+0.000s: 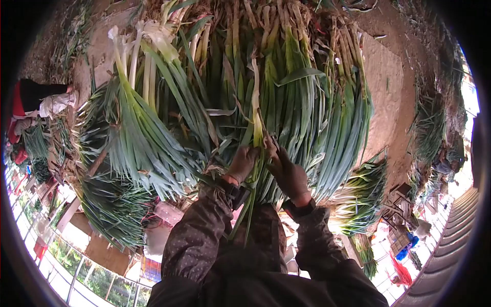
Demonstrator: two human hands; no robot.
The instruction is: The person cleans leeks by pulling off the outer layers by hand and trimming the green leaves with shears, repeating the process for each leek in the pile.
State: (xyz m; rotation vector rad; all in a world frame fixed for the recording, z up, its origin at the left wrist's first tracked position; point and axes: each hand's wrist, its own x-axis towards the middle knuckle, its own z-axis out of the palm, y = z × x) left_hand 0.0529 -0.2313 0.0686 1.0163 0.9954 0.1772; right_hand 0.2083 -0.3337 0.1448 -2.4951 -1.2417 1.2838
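Wrapped round the lower part of a single green onion (pixel 256 102) is my left hand (pixel 242 165), its fingers closed. The stalk points away from me, and its leaves hang down below that hand. My right hand (pixel 289 176) is just to the right, bent round a small dark tool (pixel 274 143) whose tip is beside the stalk. Both hands look gloved. Beneath and beyond them lies a wide pile of green onions (pixel 302 112), roots at the far side. A looser bunch (pixel 138 128) with pale stems lies on the left.
More onions are heaped at the lower left (pixel 112 210) and the lower right (pixel 360 197). Bare ground (pixel 383 87) shows right of the pile. At the far left is part of another person (pixel 30 100) in dark and red clothing. A red bag (pixel 400 271) lies lower right.
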